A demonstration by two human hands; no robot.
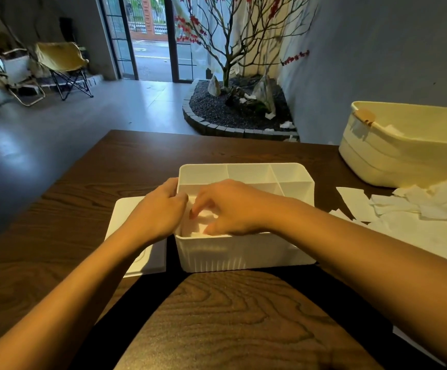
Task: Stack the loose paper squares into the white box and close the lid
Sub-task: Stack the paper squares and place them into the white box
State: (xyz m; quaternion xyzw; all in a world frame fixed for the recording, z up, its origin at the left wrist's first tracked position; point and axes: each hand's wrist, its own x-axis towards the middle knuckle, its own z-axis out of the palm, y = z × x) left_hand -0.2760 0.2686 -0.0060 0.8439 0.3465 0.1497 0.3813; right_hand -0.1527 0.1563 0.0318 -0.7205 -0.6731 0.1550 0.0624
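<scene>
Dark wood table: both hands in the white box, right hand pinching paper squares, left hand curled on its rim; loose pile lies right.

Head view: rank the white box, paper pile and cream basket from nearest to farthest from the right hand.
1. White box: right hand reaches into it.
2. Paper pile: on the table, right of the box.
3. Cream basket: far right, behind the pile.

Both hands press paper into white box.
</scene>
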